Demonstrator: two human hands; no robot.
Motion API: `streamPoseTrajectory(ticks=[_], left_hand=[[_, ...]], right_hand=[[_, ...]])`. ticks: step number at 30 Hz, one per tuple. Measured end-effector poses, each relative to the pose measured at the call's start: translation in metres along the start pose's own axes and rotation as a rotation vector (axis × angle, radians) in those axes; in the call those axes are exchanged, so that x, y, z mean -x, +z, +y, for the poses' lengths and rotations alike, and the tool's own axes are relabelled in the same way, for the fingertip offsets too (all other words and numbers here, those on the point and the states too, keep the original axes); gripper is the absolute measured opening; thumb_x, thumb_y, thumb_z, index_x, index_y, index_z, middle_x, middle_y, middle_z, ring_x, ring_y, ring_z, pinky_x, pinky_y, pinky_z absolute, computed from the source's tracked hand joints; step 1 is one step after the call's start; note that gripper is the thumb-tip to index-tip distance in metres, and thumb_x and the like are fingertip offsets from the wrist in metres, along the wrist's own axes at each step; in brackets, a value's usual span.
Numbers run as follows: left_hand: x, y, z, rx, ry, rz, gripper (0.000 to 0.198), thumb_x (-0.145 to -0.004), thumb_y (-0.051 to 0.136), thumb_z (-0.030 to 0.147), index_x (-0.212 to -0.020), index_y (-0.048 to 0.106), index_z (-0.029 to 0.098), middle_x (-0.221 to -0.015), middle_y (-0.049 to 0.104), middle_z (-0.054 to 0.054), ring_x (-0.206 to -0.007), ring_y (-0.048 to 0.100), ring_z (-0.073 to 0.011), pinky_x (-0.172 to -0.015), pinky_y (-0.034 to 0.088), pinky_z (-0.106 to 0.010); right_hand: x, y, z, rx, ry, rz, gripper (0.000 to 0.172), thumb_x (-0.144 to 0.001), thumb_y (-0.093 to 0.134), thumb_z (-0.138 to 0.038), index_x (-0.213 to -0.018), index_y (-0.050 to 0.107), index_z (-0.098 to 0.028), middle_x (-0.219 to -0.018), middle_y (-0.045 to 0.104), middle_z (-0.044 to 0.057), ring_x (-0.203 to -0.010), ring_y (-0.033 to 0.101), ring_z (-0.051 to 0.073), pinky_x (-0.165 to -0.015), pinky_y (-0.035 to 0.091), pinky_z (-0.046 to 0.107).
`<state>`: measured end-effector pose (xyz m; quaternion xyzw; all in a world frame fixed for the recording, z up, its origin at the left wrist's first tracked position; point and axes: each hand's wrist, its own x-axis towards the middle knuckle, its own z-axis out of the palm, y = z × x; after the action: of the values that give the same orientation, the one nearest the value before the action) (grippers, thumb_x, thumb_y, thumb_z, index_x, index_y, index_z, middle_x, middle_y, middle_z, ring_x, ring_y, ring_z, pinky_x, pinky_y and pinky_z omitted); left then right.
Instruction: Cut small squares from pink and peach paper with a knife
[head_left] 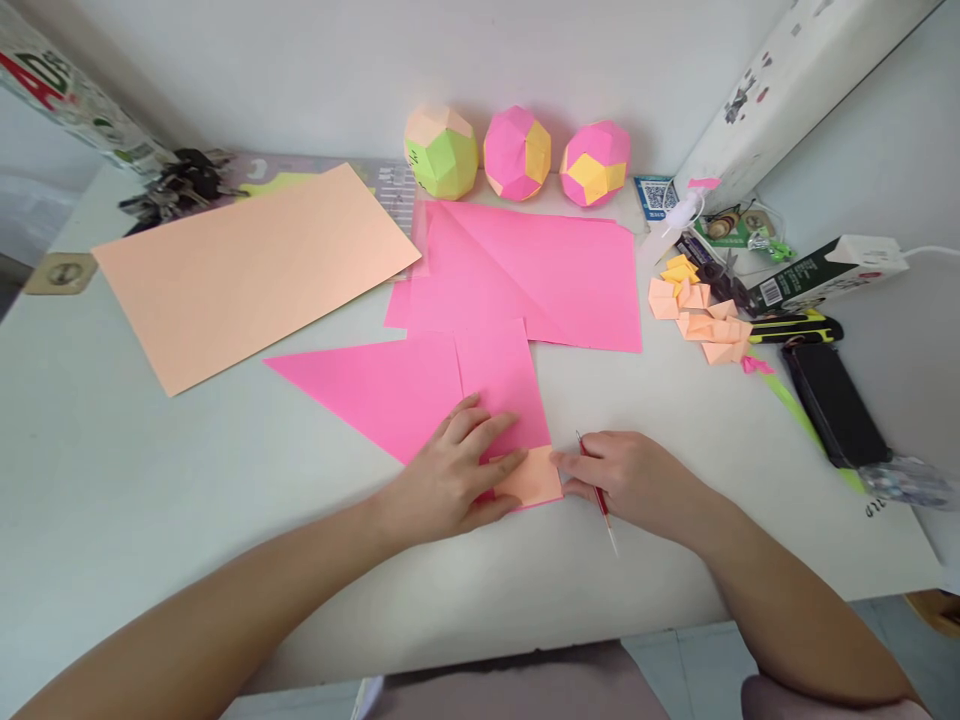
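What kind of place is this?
Probably a home craft desk for paper folding: pink paper under the left hand, a pen in the right hand, three folded paper balls by the wall.

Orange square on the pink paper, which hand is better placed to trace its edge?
Probably the right. The right hand holds a thin red pen beside the right edge of the orange square; the left hand lies flat, pinning it on the pink paper.

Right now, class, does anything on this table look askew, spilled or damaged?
Nothing spilled or torn. The large peach sheet lies askew to the table edge, the pink sheets overlap at odd angles, and a bunch of keys sits at the far left beside the paper.
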<state>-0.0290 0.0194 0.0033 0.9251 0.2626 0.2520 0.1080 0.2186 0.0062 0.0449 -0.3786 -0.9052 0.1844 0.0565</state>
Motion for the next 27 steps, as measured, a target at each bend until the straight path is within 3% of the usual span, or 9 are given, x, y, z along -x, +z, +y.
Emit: streamPoseTrajectory(ticks=[27], left_hand=[[-0.0008, -0.0003, 0.0007, -0.024, 0.007, 0.003, 0.032, -0.084, 0.062, 0.038, -0.108, 0.062, 0.017, -0.124, 0.05, -0.015, -0.107, 0.045, -0.028, -0.101, 0.038, -0.063]], right_hand=[[-0.0006, 0.0006, -0.0022, -0.041, 0.047, -0.045, 0.026, -0.081, 0.041, 0.0, -0.067, 0.056, -0.015, -0.06, 0.025, -0.005, -0.051, 0.021, 0.008, -0.05, 0.018, 0.022]])
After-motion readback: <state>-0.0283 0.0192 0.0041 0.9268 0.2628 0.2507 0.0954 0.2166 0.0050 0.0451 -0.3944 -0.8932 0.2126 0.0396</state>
